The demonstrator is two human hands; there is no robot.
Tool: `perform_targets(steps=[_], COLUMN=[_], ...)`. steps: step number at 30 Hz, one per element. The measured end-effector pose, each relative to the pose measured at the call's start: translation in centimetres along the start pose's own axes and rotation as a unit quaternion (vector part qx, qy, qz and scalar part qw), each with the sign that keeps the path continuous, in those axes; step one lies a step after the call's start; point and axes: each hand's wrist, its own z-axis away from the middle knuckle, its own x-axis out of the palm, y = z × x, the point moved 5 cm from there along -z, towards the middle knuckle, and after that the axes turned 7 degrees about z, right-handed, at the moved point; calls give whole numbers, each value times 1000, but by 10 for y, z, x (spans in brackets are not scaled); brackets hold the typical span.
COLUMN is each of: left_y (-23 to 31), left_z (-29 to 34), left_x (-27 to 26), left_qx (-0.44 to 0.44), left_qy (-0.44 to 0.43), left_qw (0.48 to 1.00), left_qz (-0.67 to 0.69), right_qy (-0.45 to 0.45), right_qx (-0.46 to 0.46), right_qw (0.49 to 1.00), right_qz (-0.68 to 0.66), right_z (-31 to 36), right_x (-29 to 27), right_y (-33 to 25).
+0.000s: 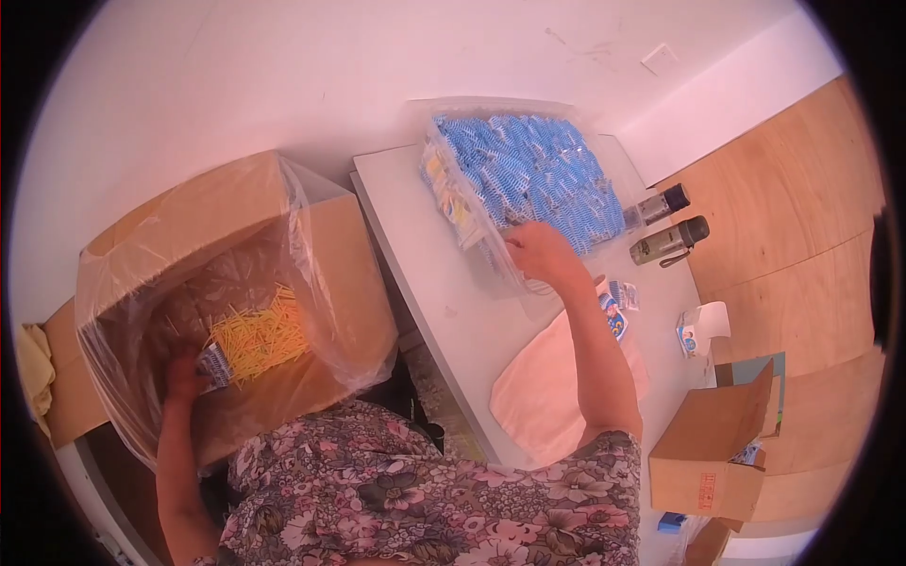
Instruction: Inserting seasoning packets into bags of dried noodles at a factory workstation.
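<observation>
From where I stand, the person's left hand is down inside the plastic-lined carton, closed around a blue-and-white packet beside loose yellow sticks. The right hand, fingers curled, is at the near edge of the clear bin of blue packets; I can't tell whether it's gripping anything.

Can pass over the table between carton on the left and clear bin; on the far right, runs up against two bottles.
</observation>
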Motion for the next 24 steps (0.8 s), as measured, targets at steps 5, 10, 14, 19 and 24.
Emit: perform_targets(steps=[5,10,14,19,24], left_y=[6,-6,-15,-9,-12], left_z=[-4,-4,-3,-4,-4], left_x=[-2,5,9,4,7], left_qx=[-36,-24,-5,39,-8], left_qy=[-25,8,10,30,3], left_qw=[999,1000,999,999,999], left_qz=[0,2,46,23,39], right_qy=[-19,47,74,-73,104], right_qx=[57,18,7,146,48], right_qw=[998,994,995,945,993], right_qz=[24,98,65,-284,40], right_z=[-4,-14,3,14,8], right_x=[7,13,-17,-22,-25], right_y=[5,6,21,52,39])
